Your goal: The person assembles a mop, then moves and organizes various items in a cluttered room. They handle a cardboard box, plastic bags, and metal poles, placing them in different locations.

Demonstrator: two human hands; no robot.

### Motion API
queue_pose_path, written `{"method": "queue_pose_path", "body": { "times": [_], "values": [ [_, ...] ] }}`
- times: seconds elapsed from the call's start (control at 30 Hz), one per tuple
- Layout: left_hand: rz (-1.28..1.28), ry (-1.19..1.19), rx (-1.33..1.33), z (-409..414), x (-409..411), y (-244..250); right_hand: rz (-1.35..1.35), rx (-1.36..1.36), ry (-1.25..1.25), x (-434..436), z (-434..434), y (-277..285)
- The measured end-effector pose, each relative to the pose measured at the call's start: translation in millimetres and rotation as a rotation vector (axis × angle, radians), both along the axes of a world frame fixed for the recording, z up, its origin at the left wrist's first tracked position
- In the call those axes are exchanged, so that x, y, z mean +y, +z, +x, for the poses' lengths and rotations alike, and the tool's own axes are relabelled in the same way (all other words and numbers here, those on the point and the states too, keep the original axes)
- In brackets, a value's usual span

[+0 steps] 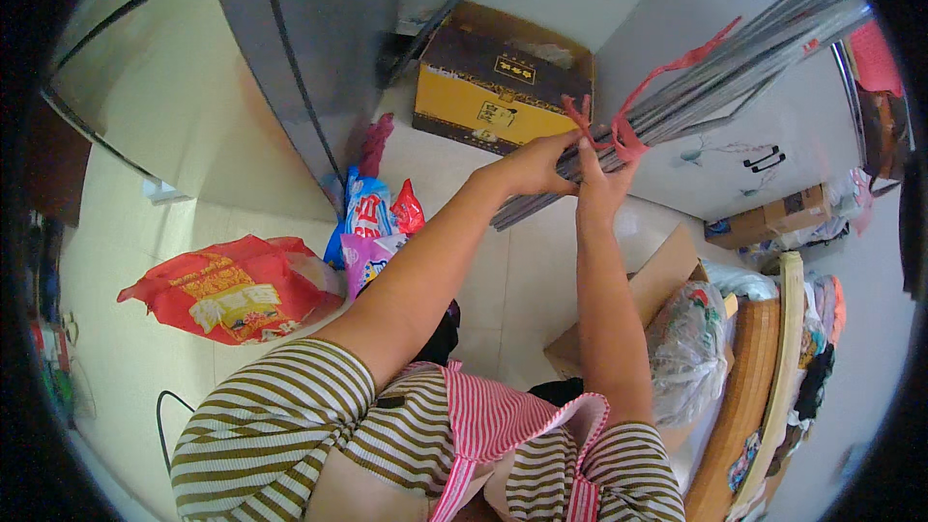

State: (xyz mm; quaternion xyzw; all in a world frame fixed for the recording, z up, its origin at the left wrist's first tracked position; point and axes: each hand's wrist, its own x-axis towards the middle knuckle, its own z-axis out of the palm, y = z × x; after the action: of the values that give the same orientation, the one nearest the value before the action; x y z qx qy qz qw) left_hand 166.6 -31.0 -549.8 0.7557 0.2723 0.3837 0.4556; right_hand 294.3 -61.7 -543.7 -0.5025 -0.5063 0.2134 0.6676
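Note:
A bundle of thin grey metal rods [714, 80] slants from the middle of the head view up to the upper right. A pink-red plastic strip [629, 143] is tied around it near its lower part, with loose ends sticking up. My left hand [538, 165] wraps the bundle just below the tie. Right beside it, my right hand [607, 185] grips the rods by the tie, thumb on top. The rods' lower ends stick out below both hands, above the tiled floor.
Behind the hands stands a yellow-and-black cardboard box [464, 112]. White cabinet doors [797, 109] are at right. A red bag [239, 293] and detergent bags [368, 206] lie at left. An open carton with a plastic bag [689, 355] and a rolled mat [747, 384] are at lower right.

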Motion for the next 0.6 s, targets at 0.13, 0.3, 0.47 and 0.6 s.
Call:
{"method": "queue_pose_path", "body": {
  "times": [0.13, 0.3, 0.47, 0.6],
  "values": [
    [0.059, 0.059, 0.017, 1.8, 0.6, -1.2, -0.105, -0.110, -0.026, 3.1, 7.3, 4.0],
    [-0.051, 0.009, 0.022, -0.7, 0.2, -2.2, 0.027, -0.156, 0.057, 2.5, 0.7, 10.3],
    [0.058, 0.030, 0.077, -2.5, 4.0, 5.6, 0.028, -0.101, 0.040, 1.7, 1.0, 23.4],
    [0.133, 0.064, 0.097, 1.1, 7.9, 3.9, 0.013, -0.119, 0.042, 6.9, 8.1, 14.2]
  ]
}}
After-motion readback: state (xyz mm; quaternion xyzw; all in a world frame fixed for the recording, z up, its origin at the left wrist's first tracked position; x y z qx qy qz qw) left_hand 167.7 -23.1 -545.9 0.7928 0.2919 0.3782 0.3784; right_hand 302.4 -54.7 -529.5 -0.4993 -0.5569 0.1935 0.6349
